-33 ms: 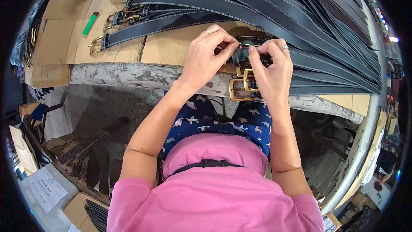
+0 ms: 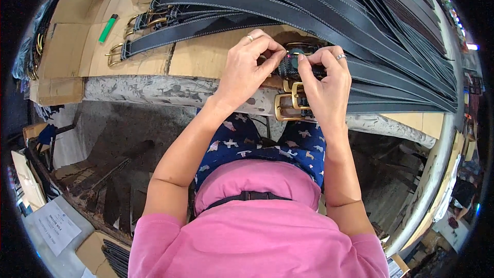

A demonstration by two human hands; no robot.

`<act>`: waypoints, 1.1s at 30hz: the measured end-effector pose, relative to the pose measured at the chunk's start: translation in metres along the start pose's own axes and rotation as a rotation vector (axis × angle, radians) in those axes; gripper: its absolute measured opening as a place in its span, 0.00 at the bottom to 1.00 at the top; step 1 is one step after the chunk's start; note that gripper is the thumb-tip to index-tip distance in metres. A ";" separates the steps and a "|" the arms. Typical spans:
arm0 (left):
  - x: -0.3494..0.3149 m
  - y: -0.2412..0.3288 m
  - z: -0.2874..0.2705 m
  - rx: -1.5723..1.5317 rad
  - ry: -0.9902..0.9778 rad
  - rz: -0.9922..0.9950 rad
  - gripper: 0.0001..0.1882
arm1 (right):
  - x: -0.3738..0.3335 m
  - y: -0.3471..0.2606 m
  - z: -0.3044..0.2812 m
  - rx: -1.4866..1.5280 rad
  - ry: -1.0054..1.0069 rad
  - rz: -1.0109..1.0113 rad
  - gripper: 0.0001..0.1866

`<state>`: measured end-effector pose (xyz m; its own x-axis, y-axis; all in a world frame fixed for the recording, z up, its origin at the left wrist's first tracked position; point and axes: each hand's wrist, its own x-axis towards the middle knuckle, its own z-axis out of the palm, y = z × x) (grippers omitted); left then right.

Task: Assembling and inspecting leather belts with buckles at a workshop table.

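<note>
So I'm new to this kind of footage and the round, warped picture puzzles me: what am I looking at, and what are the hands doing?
The camera sits on a person's head and looks down, so you see their own arms rising from the lower edge; the wide lens bends straight edges. No machine is involved. The left hand and right hand meet over the end of a dark belt, pinching it between fingertips, just above two brass buckles at the worktable's edge. Many more dark stitched belts lie fanned over cardboard sheets on the table. A green lighter lies to the left. Below are the person's pink shirt and patterned blue trousers.
</note>
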<state>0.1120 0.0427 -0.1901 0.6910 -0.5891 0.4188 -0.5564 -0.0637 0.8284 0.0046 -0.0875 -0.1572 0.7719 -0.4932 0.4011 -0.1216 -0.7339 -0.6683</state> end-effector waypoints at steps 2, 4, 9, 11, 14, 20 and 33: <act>0.000 0.000 -0.001 0.019 0.000 0.018 0.06 | 0.000 -0.001 0.001 -0.009 0.000 -0.001 0.10; 0.000 -0.001 0.000 0.024 0.001 0.016 0.06 | 0.000 -0.001 0.001 -0.020 0.000 -0.005 0.10; 0.000 0.002 -0.001 0.034 -0.007 0.016 0.05 | 0.000 0.000 0.000 -0.044 -0.007 -0.012 0.10; 0.000 0.003 -0.002 -0.025 -0.012 -0.035 0.05 | 0.001 -0.001 -0.001 -0.043 -0.009 -0.024 0.10; -0.002 0.005 -0.007 -0.035 0.070 -0.007 0.05 | 0.002 -0.004 -0.003 0.004 -0.005 -0.003 0.09; -0.027 0.050 -0.041 0.215 -0.123 -0.445 0.09 | -0.003 -0.003 -0.011 0.019 0.044 -0.031 0.07; -0.049 0.038 0.021 0.238 0.156 -0.287 0.08 | -0.014 -0.011 -0.004 0.093 0.028 -0.119 0.06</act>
<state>0.0471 0.0522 -0.1868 0.8852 -0.3924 0.2498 -0.4096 -0.4031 0.8183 -0.0069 -0.0745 -0.1534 0.7598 -0.4188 0.4973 0.0293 -0.7420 -0.6697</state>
